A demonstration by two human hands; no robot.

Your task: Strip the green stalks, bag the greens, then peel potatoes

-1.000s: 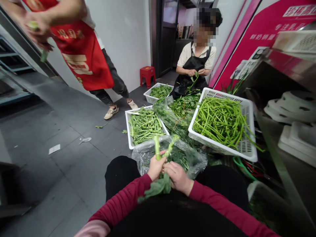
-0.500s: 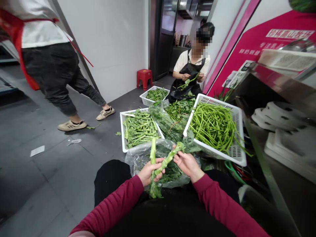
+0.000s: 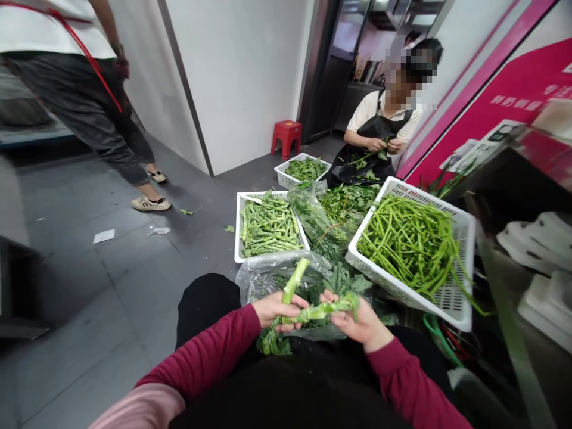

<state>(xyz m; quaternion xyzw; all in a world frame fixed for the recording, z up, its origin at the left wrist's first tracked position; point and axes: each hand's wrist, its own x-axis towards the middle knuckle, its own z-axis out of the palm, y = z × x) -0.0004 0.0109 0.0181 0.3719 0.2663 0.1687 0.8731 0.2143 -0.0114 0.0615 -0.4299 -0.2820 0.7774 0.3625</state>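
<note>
I have the left hand (image 3: 273,310) clasping a tilted stalk (image 3: 295,279) and, rightward from that grip, a second stalk (image 3: 322,311), now tipped flatter, seemingly better laid for two-handed work; the right hand (image 3: 365,326) meets its leafy end, pinch unclear.

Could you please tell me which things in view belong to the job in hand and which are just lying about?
Seemingly in use:
thick stalks in the left hand
clear bag
white basket of similar stalks

Seemingly lying about:
white paper
loose leaf
red stool
</note>
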